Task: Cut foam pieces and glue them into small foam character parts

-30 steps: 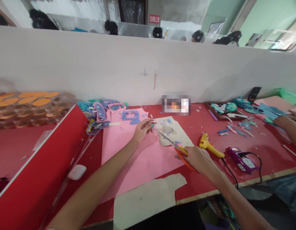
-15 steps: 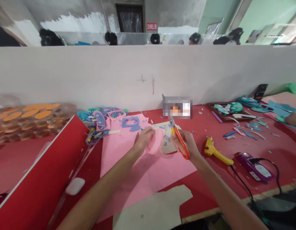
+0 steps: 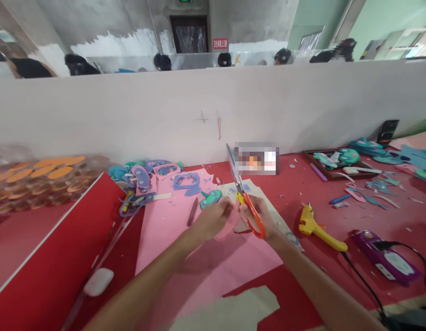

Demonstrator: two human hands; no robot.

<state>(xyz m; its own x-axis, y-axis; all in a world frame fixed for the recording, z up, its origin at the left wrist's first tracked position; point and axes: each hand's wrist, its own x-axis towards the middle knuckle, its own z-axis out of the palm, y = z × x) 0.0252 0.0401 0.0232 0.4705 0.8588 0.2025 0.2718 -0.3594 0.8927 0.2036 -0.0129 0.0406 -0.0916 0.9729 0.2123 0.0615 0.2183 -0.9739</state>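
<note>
My left hand [image 3: 215, 218] is closed on a small pink foam piece [image 3: 229, 226], mostly hidden between my hands and hard to tell from the pink sheet below. Scissors [image 3: 251, 212] with orange handles hang on my right hand [image 3: 263, 214], blades pointing up and away; its fingers are closed close to the left fingertips. Beneath both hands lies a large pink foam sheet [image 3: 171, 250]. On it, just beyond my left hand, are a teal foam cutout [image 3: 210, 199] and a dark brown pen [image 3: 192, 212]. A beige sheet [image 3: 273, 209] lies under my right hand.
At right lie a yellow glue gun [image 3: 319, 230], a purple corded device [image 3: 385, 257] and a tray [image 3: 365, 171] with teal cutouts. Foam scraps [image 3: 140, 177] pile at back left, near a red board [image 3: 75, 243] and stacked orange-lidded containers [image 3: 43, 177]. A white partition [image 3: 147, 115] stands behind.
My hands have drawn together, and the pink piece has dropped lower between them. The scissors' blades now show at full length. The teal cutout and brown pen have come into clearer view.
</note>
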